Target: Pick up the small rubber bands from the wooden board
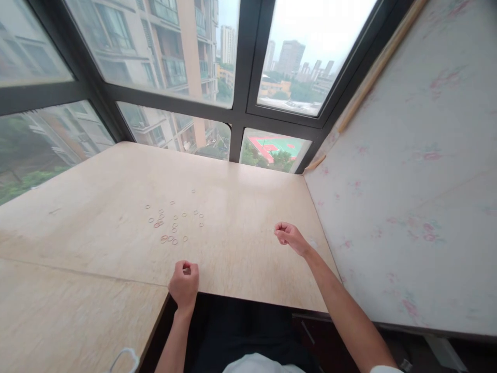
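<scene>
Several small rings, thin like rubber bands (pixel 173 223), lie scattered on the pale wooden table (pixel 240 207), left of its middle. My left hand (pixel 184 282) rests at the table's near edge, curled into a fist, with something small and pinkish showing between the fingers that I cannot make out. My right hand (pixel 289 235) hovers just above the table to the right, fingers pinched together; whatever they hold is too small to name. Both hands are a short way from the scattered rings.
A second tabletop panel (pixel 70 316) joins at the near left, with a white looped object (pixel 126 357) at its edge. A large window (pixel 233 77) stands beyond the table. A floral-papered wall (pixel 419 181) closes the right side.
</scene>
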### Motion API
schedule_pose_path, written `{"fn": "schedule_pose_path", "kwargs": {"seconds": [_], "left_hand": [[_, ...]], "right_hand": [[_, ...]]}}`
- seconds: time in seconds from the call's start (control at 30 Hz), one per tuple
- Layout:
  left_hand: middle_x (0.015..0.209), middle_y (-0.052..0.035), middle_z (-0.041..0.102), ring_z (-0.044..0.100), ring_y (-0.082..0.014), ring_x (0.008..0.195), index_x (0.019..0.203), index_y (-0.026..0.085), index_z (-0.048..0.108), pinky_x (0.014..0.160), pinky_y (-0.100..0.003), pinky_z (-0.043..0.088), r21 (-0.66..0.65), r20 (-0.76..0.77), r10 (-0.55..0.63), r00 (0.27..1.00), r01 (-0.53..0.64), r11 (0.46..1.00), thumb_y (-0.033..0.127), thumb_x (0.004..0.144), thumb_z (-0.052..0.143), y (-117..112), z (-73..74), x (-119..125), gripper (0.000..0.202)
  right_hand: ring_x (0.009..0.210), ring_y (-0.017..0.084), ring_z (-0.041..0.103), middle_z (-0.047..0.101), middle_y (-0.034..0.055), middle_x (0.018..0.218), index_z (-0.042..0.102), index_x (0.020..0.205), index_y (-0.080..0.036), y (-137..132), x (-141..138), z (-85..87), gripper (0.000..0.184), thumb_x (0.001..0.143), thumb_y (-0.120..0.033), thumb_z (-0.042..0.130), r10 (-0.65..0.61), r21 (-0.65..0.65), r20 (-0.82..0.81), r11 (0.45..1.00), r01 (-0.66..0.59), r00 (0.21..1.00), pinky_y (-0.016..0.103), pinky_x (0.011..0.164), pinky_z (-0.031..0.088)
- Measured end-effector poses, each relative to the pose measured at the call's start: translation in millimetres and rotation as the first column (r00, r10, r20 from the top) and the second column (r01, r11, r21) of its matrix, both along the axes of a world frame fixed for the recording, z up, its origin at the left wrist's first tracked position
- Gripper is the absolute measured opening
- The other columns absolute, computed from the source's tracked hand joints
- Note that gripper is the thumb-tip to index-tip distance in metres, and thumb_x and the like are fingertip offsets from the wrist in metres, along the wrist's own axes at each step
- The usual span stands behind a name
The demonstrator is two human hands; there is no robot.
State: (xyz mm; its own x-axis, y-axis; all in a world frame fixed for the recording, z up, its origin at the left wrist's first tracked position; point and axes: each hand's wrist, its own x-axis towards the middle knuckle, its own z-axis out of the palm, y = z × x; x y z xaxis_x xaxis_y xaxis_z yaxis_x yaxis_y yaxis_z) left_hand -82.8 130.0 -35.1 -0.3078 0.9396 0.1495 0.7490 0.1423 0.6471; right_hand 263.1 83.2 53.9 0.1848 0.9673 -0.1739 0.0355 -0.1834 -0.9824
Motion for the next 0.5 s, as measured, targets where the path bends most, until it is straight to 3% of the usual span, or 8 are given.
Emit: {"fn": "schedule_pose_path", "kwargs": {"seconds": [0.17, 0.3, 0.4, 0.5], "left_hand": [[0.064, -0.001, 0.061, 0.056, -0.0197, 0.059, 0.076, 0.022, 0.053, 0.058, -0.027, 0.032, -0.004, -0.034, 0.058, 0.998, -0.058, 0.998, 0.026, 0.076, 0.055, 0.0, 4.1, 6.1, 0.004], [0.065, -0.0014, 0.062, 0.055, -0.02, 0.058, 0.076, 0.022, 0.053, 0.057, -0.028, 0.032, 0.002, -0.056, 0.082, 0.995, -0.082, 0.997, 0.026, 0.076, 0.055, -0.2, 6.3, 9.5, 0.004], [0.066, -0.0015, 0.063, 0.055, -0.0201, 0.058, 0.076, 0.023, 0.053, 0.056, -0.028, 0.031, 0.008, -0.076, 0.089, 0.993, -0.089, 0.996, 0.026, 0.076, 0.056, 0.0, 7.3, 10.7, 0.004], [0.065, -0.0012, 0.063, 0.055, -0.02, 0.057, 0.076, 0.023, 0.053, 0.055, -0.027, 0.03, -0.007, -0.082, 0.094, 0.992, -0.095, 0.995, 0.026, 0.076, 0.057, 0.1, 9.0, 11.8, 0.005]], "right_hand": [[0.045, 0.007, 0.034, 0.043, -0.0077, 0.055, 0.054, 0.076, -0.018, -33.5, 42.9, -8.0, 0.032, 0.069, -0.046, 0.067, -0.167, 0.015, 0.165, 0.986, 0.167, 0.972, 0.021, 0.044, 0.027], [0.052, 0.01, 0.042, 0.051, -0.0031, 0.065, 0.056, 0.079, -0.018, -46.1, 71.8, -19.9, 0.03, 0.071, -0.046, 0.062, -0.31, 0.078, 0.321, 0.95, 0.302, 0.895, 0.022, 0.047, 0.031], [0.056, 0.012, 0.045, 0.05, -0.003, 0.063, 0.058, 0.078, -0.018, -49.2, 81.7, -29.6, 0.023, 0.072, -0.041, 0.059, -0.353, 0.122, 0.439, 0.934, 0.334, 0.826, 0.023, 0.051, 0.034], [0.054, 0.013, 0.042, 0.044, -0.0054, 0.056, 0.061, 0.072, -0.019, -50.6, 81.7, -36.9, 0.015, 0.071, -0.034, 0.059, -0.318, 0.127, 0.535, 0.946, 0.297, 0.783, 0.024, 0.053, 0.033]]}}
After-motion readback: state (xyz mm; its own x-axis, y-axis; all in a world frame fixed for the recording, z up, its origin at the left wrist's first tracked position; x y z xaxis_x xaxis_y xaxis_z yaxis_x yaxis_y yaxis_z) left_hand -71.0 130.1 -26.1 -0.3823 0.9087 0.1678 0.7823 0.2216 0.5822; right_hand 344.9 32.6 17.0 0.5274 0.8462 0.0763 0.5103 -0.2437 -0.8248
